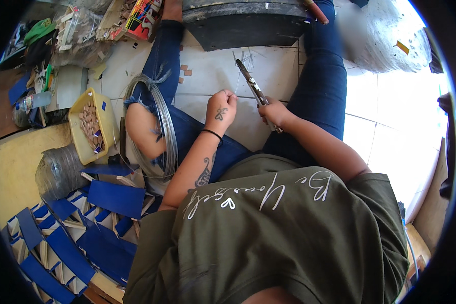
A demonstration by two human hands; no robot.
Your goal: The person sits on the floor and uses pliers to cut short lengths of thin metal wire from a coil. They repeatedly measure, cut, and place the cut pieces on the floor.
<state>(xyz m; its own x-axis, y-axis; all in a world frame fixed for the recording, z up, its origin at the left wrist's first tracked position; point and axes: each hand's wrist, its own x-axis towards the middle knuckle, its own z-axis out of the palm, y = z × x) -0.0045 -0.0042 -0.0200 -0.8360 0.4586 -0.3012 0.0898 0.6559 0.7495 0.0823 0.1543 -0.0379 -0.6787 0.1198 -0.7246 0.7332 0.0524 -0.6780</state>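
Note:
My left hand [221,110] is closed, fingers pinched around a thin metal wire [237,83] that sticks up past the fingertips. To its right, my right hand [276,112] grips a long pair of pliers [253,85] by the handles, jaws pointing away from me. The jaw tips are near the wire, but whether they touch it I cannot tell. A coil of silvery wire [168,129] hangs around my bent left knee, tied at its top. Several short cut wires [249,53] lie scattered on the white tiles beyond the pliers.
A dark box-like block [245,30] stands between my legs at the far side. At left are a yellow basket [75,119] of small brown pieces and many blue-topped wooden pieces [115,198]. A plastic-wrapped bundle [390,38] sits at far right. Small brown squares [187,72] lie on the floor.

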